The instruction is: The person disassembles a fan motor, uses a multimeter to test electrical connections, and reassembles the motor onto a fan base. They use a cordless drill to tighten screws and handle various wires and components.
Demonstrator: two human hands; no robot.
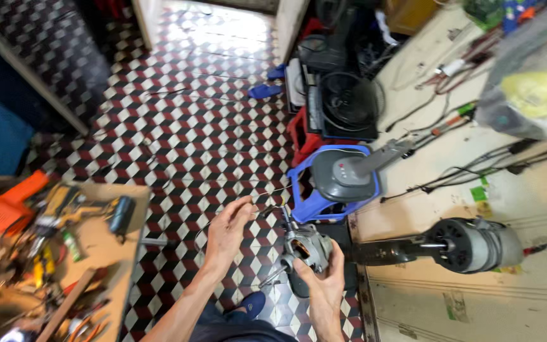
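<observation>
The right hand (324,278) grips a small fan motor (305,248), steadying it. Just left of the motor, the left hand (226,231) pinches its thin wire (267,212), drawing it clear.

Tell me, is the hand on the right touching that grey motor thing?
Touching. The head view shows the right hand cupped under the grey motor, fingers wrapped on its side. The left hand is apart from it, pinching a thin wire.

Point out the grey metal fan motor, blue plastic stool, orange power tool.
grey metal fan motor (306,246): head view, on its round housing.
blue plastic stool (299,185): head view, on its left rim.
orange power tool (7,201): head view, on its body.
</observation>
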